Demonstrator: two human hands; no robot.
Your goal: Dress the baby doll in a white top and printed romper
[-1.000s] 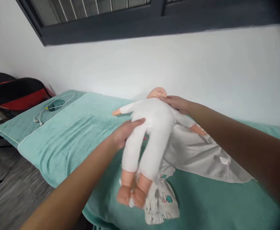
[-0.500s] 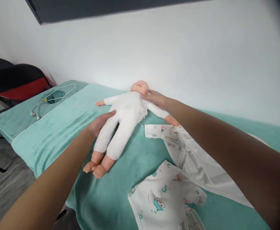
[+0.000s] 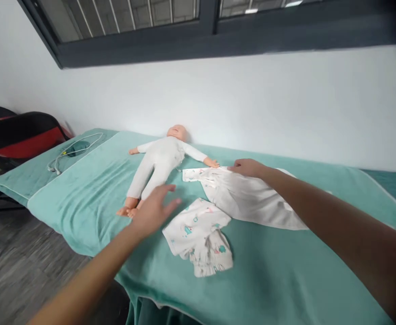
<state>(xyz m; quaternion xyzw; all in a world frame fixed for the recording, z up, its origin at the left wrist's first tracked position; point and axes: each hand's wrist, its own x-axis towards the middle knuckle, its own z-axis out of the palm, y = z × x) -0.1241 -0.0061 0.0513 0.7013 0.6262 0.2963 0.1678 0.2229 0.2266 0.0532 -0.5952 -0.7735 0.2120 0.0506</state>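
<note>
Now I watch from my distant place, and I take the doll (image 3: 165, 152) as landmark. It lies on its back on the green-covered surface (image 3: 286, 280), with its head close to the wall (image 3: 286, 99) and its feet pointing to the near left, so its long axis runs slantwise.

My left hand (image 3: 155, 208) is the nearer one to the doll: it hovers in front of the lower legs, and whether it touches them I am not able to judge. Its grip is empty, thumb and fingers spread apart. My right hand (image 3: 247, 168) is farther, to the right of the doll, beyond its outstretched arm. The fingers are bent at the upper edge of a long white garment (image 3: 245, 203); if this grip pinches the cloth or only rests on it, I am not able to say.

The white garment lies to the right of the doll, and its long axis goes from the doll's hand away to the right. A smaller printed garment (image 3: 196, 230) lies to the near right of the doll, closer to my left hand. Well to the left of the doll are a cable (image 3: 75, 152) and, behind, a chair (image 3: 32, 143).
</note>
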